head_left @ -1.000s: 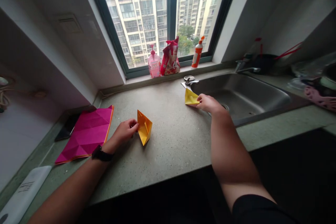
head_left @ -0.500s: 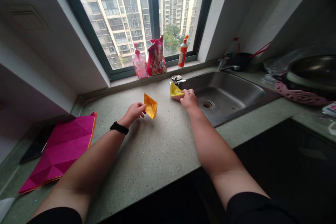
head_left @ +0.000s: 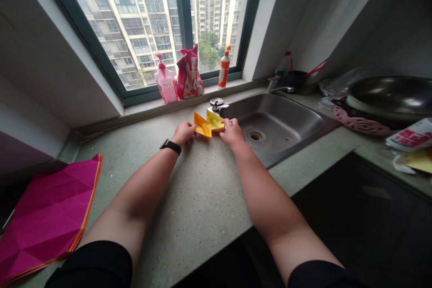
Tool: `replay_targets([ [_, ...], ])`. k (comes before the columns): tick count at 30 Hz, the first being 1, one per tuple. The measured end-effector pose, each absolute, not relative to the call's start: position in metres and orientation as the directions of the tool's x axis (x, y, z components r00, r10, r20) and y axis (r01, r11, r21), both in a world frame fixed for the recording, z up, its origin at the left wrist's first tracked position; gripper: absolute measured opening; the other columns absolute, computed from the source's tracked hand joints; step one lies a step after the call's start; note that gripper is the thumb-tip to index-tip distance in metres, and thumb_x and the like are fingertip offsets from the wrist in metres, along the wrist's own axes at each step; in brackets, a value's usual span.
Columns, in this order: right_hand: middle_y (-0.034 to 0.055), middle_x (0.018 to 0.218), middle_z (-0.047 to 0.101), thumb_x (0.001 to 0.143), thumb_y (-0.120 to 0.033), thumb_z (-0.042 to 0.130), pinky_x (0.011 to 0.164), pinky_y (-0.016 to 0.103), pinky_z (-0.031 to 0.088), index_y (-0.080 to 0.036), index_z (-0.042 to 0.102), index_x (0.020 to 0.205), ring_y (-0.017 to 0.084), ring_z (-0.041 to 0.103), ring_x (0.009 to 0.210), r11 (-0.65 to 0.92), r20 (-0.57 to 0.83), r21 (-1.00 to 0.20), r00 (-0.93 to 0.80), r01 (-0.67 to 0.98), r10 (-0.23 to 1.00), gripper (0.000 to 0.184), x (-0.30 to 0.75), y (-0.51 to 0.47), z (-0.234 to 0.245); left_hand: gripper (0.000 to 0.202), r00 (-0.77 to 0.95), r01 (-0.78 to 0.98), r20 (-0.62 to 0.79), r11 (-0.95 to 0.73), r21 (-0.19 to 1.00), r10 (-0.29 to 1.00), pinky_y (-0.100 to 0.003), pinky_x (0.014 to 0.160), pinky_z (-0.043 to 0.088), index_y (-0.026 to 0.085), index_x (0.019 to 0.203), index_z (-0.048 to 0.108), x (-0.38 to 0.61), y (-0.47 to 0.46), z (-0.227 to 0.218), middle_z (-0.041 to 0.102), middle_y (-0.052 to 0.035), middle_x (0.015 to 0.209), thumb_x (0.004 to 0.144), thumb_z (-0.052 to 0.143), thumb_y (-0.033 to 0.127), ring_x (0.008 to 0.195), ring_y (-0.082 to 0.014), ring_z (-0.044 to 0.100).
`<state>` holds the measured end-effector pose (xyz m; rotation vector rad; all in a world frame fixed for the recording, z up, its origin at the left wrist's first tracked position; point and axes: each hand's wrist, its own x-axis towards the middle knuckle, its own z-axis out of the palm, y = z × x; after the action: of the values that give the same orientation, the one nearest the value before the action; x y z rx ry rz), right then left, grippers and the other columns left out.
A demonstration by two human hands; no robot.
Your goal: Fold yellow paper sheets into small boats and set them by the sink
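My left hand (head_left: 184,133) pinches the near left corner of an orange folded paper boat (head_left: 202,126), a watch strap round that wrist. Just behind and to the right of it, a yellow folded paper boat (head_left: 214,119) is gripped at its right end by my right hand (head_left: 232,132). The two paper boats sit side by side over the speckled counter (head_left: 195,189), by the left rim of the sink. They overlap in view; whether they touch I cannot tell. My fingertips are partly hidden behind the paper.
A steel sink (head_left: 286,119) lies to the right. Creased magenta paper (head_left: 50,216) covers the counter's left end. On the sill stand a pink pump bottle (head_left: 166,83), a red bag (head_left: 189,74) and an orange bottle (head_left: 224,69). A large pan (head_left: 388,94) sits far right.
My left hand has brought the orange paper boat right and away from me, up beside the yellow one. The camera view has turned slightly right.
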<state>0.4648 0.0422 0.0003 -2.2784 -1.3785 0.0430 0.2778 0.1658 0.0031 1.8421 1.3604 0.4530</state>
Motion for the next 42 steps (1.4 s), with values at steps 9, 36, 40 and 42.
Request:
replay_targets([
  [9, 0.0103, 0.132, 0.059, 0.092, -0.020, 0.073, 0.096, 0.035, 0.057, -0.026, 0.062, 0.139, 0.027, 0.072, 0.108, -0.374, 0.198, -0.417, 0.484, 0.829, 0.852, 0.048, 0.462, 0.044, -0.001, 0.020, 0.337, 0.721, -0.110, -0.181, 0.669, 0.935, -0.024, 0.064, 0.050, 0.019, 0.094, 0.074, 0.275, 0.169, -0.003, 0.078, -0.0058, 0.074, 0.098, 0.068, 0.038, 0.069, -0.0183, 0.071],
  [36, 0.0179, 0.143, 0.063, 0.083, -0.006, 0.051, 0.122, 0.058, 0.044, -0.020, 0.066, 0.141, 0.037, 0.055, 0.141, 0.073, 0.632, -0.392, 0.211, 0.917, 0.746, 0.062, 0.424, 0.021, 0.031, 0.027, 0.209, 0.837, 0.221, -0.291, 0.463, 0.953, -0.029, 0.076, 0.051, 0.027, 0.122, 0.076, 0.013, 0.030, 0.071, 0.080, -0.0037, 0.100, 0.099, 0.068, 0.038, 0.085, -0.0214, 0.074],
  [40, 0.0147, 0.138, 0.068, 0.092, -0.013, 0.049, 0.117, 0.055, 0.052, -0.024, 0.069, 0.136, 0.032, 0.061, 0.137, 0.364, 0.669, -0.420, 0.012, 0.831, 0.744, 0.049, 0.376, 0.017, 0.036, 0.027, -0.005, 0.890, 0.386, -0.172, 0.423, 0.923, -0.032, 0.090, 0.056, 0.026, 0.124, 0.073, -0.050, 0.021, 0.057, 0.081, -0.0055, 0.108, 0.099, 0.065, 0.031, 0.098, -0.0240, 0.075],
  [42, 0.0131, 0.132, 0.071, 0.095, -0.016, 0.049, 0.110, 0.051, 0.057, -0.024, 0.072, 0.130, 0.029, 0.068, 0.126, 0.477, 0.640, -0.456, -0.095, 0.751, 0.762, 0.042, 0.346, 0.018, 0.037, 0.025, -0.081, 0.901, 0.456, -0.131, 0.413, 0.886, -0.034, 0.099, 0.056, 0.022, 0.123, 0.072, -0.071, 0.023, 0.045, 0.080, -0.0086, 0.114, 0.101, 0.060, 0.027, 0.107, -0.0255, 0.074],
])
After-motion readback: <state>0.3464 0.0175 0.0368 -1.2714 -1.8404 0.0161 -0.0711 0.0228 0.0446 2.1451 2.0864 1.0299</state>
